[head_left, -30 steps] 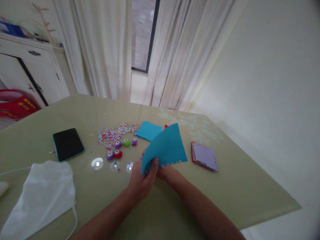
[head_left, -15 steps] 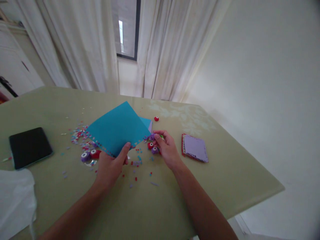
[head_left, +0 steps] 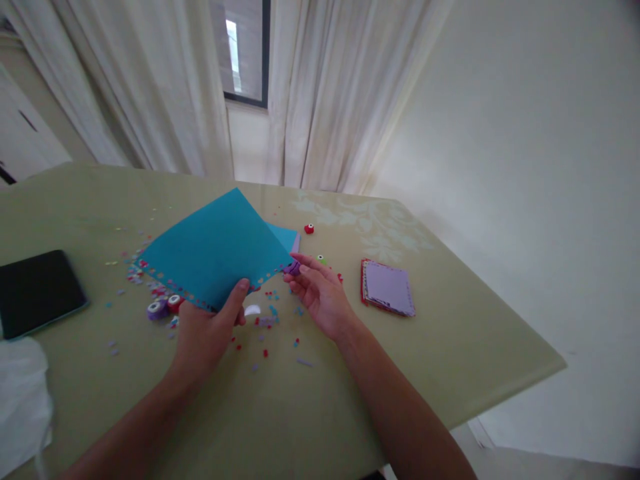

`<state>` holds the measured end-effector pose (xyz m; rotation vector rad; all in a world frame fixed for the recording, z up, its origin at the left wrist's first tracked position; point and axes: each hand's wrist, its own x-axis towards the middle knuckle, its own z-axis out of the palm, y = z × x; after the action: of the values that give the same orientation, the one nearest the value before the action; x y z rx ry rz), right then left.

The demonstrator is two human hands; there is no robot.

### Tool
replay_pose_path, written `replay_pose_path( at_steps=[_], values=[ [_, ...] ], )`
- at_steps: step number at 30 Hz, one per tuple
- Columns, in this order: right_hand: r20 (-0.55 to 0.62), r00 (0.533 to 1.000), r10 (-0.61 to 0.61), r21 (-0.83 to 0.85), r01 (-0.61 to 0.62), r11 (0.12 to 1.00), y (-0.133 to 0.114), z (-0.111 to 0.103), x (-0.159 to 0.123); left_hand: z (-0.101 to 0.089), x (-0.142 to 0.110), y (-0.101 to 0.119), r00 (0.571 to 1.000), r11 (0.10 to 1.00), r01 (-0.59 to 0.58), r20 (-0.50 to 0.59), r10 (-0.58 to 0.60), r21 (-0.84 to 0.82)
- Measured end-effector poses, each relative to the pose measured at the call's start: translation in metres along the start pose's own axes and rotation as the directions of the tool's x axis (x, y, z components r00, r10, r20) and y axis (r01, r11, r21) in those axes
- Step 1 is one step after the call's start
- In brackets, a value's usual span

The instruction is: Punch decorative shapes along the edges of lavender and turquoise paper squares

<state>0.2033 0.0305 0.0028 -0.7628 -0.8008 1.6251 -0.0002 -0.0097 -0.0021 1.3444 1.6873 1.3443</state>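
My left hand (head_left: 213, 327) grips a blue sheet of paper (head_left: 217, 247) at its near corner, thumb on top. Small punched holes run along the sheet's two near edges. In the fingers of my right hand (head_left: 320, 293) is a small purple craft punch (head_left: 293, 268), at the sheet's right corner. Whether the paper sits in its slot I cannot tell. Beside my left hand stand a purple punch (head_left: 158, 309) and a red punch (head_left: 175, 303). A green punch (head_left: 321, 259) shows partly behind my right hand.
Another red punch (head_left: 309, 229) stands farther back. On the right lies a stack of lilac and red paper (head_left: 387, 288). More blue paper (head_left: 283, 235) lies behind the held sheet. Paper bits (head_left: 265, 321) are scattered about. A black tablet (head_left: 40, 290) and white tissue-like material (head_left: 23, 400) are at left.
My right hand has lifted the purple punch slightly and moved left, to the sheet's right corner. The view has shifted a little, and the sheet appears farther left.
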Motion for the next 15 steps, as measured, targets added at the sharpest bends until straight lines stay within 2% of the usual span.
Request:
replay_pose_path(
  at_steps=[3,9,12,15],
  values=[
    [-0.031,0.999,-0.024,0.001,0.024,1.000,0.0025,0.0017,-0.0001,-0.0009,0.0003,0.0023,0.999,0.999,-0.033,-0.017,0.033,-0.008],
    [-0.052,0.990,-0.130,-0.165,0.120,0.979,0.0060,0.0046,-0.0029,0.0004,0.0007,0.0021,0.999,0.999,-0.035,-0.028,0.035,0.013],
    [-0.059,0.989,-0.135,-0.187,0.122,0.975,0.0061,0.0054,-0.0034,0.0016,-0.0003,-0.0003,1.000,1.000,0.004,-0.020,-0.003,0.018],
    [-0.070,0.989,-0.131,-0.179,0.117,0.977,0.0068,0.0051,-0.0026,0.0025,-0.0014,-0.0030,1.000,0.999,-0.007,-0.002,0.007,0.031]
  ],
)
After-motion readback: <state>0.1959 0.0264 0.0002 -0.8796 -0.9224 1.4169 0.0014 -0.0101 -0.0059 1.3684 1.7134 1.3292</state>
